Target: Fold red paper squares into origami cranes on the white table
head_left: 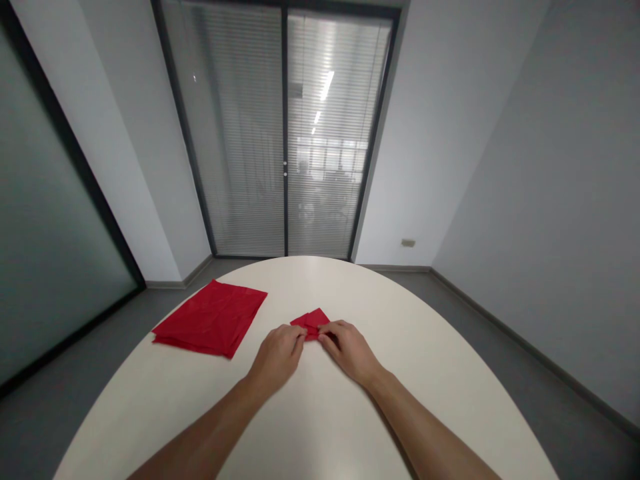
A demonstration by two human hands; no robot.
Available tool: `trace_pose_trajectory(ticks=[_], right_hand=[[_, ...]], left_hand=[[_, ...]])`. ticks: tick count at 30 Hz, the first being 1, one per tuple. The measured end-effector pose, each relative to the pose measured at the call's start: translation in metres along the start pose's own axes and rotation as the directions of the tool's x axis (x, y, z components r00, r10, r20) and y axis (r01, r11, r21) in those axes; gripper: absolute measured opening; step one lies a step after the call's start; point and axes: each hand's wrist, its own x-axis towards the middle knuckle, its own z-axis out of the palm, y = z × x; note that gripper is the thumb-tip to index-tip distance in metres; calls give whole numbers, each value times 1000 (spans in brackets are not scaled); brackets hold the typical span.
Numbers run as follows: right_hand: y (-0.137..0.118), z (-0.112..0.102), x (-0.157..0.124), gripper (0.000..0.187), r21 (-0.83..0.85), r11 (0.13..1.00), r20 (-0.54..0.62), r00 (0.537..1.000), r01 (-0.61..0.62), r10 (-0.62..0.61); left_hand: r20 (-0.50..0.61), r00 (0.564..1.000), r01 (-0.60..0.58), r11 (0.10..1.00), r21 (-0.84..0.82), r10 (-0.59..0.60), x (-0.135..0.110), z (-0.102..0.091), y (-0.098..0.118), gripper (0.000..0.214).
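A small folded piece of red cloth [314,320] lies on the white table in front of me, its layers overlapping and one corner pointing away. My left hand [280,350] pinches its near left edge between thumb and fingers. On the near right edge, my right hand [347,345] is closed in a similar pinch. The fingers cover part of the near side of the cloth. Further left, a larger red cloth [213,317] is spread flat in a square shape, slightly wrinkled, with more than one layer showing at its edges. Neither hand touches it.
The round white table [320,427] has a curved far edge. Beyond it stands a dark-framed glass door [286,133] with blinds. White walls rise on both sides, and a wall socket [408,243] sits low at the right. Grey floor surrounds the table.
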Motion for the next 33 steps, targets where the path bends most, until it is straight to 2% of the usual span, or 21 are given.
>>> trace_pose_trajectory(ticks=[10,33], right_hand=[[-1,-1,-2,14,26,998,8,998,-55,55],[1,0,-2,13,35,999,-11,999,-40,41]], left_hand=[[8,999,38,999,-7,-38,0,0,0,24],[18,999,31,999,-14,-31,1,2,-2,28]])
